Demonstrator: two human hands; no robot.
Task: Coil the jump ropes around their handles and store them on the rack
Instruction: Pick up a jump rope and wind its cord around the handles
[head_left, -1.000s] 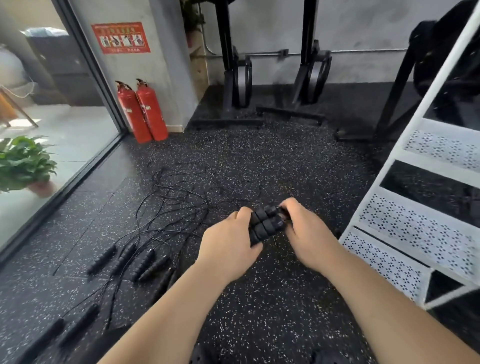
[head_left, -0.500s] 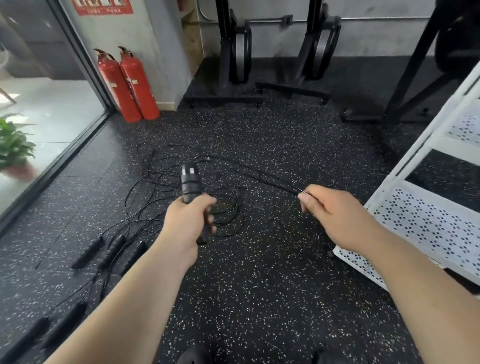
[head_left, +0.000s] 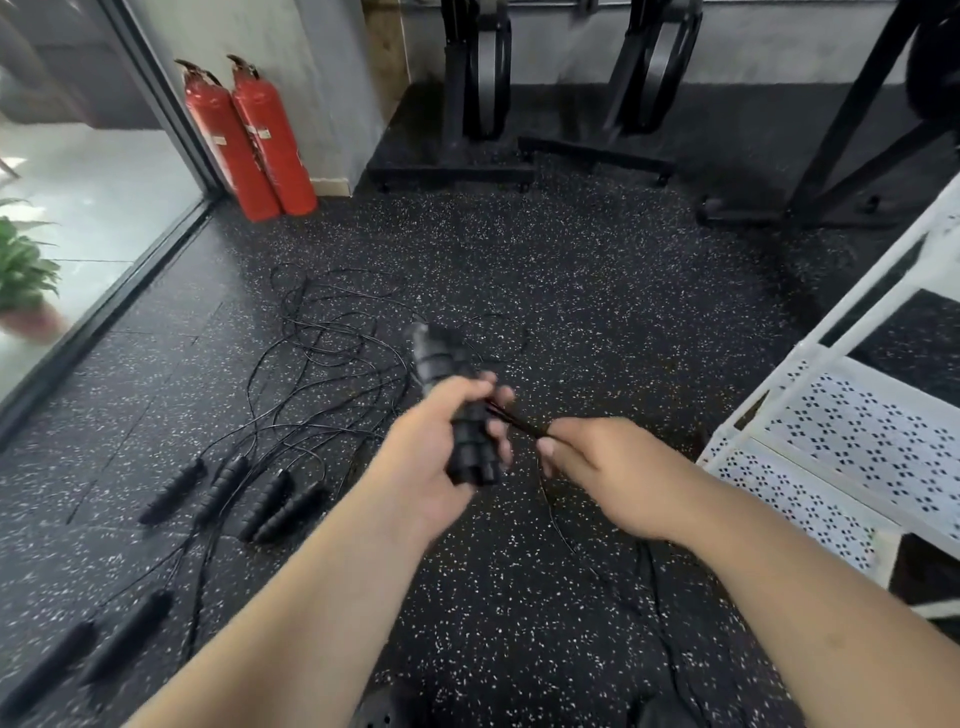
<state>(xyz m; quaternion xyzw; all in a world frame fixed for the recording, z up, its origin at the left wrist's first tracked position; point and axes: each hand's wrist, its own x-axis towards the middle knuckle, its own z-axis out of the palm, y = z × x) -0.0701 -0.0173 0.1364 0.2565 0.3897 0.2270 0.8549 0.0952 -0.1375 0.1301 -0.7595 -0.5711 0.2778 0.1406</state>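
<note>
Centre frame, the left grip (head_left: 431, 460) clamps the paired handles (head_left: 435, 359) — rigid, ridged, best held mid-length; the right grip (head_left: 608, 473) pinches the thin cord (head_left: 519, 424) — light, springy, probably slippery.

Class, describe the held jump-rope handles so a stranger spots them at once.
Start at the white perforated rack on the right and look left. There the left hand grips two black ribbed handles while the right hand pinches their cord. All other handles lie on the floor.
</note>
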